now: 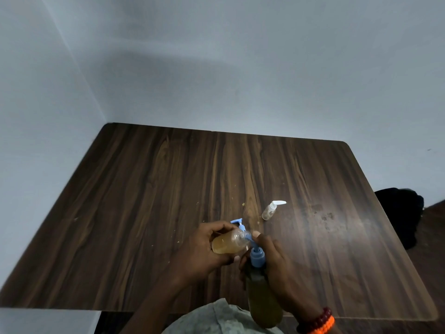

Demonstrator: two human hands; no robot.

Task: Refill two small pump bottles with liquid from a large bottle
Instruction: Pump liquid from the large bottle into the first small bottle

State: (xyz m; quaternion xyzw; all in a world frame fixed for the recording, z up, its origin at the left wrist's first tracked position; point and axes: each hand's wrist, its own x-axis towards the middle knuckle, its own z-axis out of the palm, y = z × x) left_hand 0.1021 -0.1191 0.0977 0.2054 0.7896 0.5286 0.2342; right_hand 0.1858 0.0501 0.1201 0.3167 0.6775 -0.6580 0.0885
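Left hand: the left hand (204,247) curls its fingers around the small bottle (228,244) and holds it tilted above the table (144,189), neck toward the large bottle.
Right hand: the right hand (272,259) grips the neck of the large bottle (263,300), thumb up at its blue nozzle (257,255).
First small bottle: it holds amber liquid in roughly its lower half; I judge that its filling is in progress, not finished.
Blue pump head: the blue pump (237,222) shows just behind this bottle; I cannot tell whether it lies on the table.
Second small bottle: the clear bottle with white pump (273,209) lies on the table, apart from both hands, and looks empty.
What is left: finish the first bottle, close it, then fill the second.
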